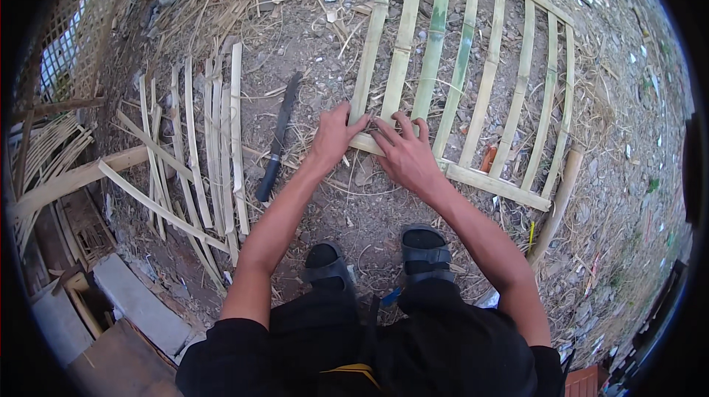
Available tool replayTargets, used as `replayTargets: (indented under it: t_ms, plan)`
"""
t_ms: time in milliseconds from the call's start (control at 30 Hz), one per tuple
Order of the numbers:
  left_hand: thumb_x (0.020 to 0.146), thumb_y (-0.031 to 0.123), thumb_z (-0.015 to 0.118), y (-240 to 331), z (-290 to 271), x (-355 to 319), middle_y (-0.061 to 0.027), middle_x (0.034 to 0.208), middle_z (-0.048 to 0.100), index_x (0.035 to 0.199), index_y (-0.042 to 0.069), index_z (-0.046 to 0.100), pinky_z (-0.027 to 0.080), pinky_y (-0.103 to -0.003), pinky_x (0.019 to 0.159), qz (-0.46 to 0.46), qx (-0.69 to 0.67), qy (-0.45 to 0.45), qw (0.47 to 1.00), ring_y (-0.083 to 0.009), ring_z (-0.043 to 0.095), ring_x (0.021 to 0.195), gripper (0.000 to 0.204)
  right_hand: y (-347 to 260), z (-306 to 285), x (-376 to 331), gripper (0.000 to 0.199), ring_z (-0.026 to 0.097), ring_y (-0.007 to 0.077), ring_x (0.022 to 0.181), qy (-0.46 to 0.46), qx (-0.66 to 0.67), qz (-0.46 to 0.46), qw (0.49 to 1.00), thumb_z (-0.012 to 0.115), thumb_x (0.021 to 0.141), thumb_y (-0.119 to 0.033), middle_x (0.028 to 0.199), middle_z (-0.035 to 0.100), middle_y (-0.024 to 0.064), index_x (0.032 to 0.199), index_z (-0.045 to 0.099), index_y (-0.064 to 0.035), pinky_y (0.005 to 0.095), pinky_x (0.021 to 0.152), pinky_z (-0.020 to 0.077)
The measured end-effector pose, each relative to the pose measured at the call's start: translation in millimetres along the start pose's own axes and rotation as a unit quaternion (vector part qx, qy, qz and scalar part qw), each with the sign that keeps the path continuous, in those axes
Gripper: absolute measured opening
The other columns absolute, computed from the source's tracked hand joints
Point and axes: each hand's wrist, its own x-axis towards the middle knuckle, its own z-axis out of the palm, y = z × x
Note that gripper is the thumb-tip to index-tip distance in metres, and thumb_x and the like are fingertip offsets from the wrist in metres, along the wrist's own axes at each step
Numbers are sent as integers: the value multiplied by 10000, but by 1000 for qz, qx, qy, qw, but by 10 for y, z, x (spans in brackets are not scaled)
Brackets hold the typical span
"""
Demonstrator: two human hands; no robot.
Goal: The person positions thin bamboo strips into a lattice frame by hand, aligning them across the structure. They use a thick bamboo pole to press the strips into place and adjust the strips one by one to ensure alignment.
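Note:
A bamboo frame of pale and greenish slats (404, 50) lies on the ground in front of me, with a crosspiece (498, 186) along its near side. My left hand (334, 135) is at the frame's near left corner, its thumb and fingers pinched by the end of the leftmost slat. Close beside it, my right hand (408, 155) rests over the crosspiece with bent fingers, the thumb side meeting the left fingertips. Something small and dark shows between the fingertips, too small to name.
A long knife (281, 135) with a dark handle lies left of my left forearm. Several loose bamboo strips (214, 146) are spread farther left. A bamboo pole (557, 205) lies by the frame's right end. Concrete blocks (140, 301) sit at lower left.

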Motion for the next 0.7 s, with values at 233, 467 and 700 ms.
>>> replayTargets:
  t_ms: [233,467,700]
  plan:
    - [873,244,763,-35,50,-8,-192,676,649,849,-53,608,482,-384,543,37,-7,17,999,-257,646,577,336,-21,-25,-30,469,418,304,1324,-14,-6,13,1000,711,834,-281,1396,514,53,1255,624,-95,555,1071,312]
    - [876,245,773,78,9,-45,-143,694,685,868,-54,655,477,-319,537,-47,-42,9,998,-144,634,597,321,-50,-527,-582,375,507,297,1224,147,109,159,970,728,851,-208,1303,584,86,1206,648,-114,504,993,370]
    - [882,254,769,260,-166,-89,-98,723,702,926,-49,697,473,-280,562,-66,-15,32,997,-77,591,615,315,542,-928,-1851,215,592,236,872,287,114,565,765,639,947,-183,981,656,117,1048,671,3,360,775,484]
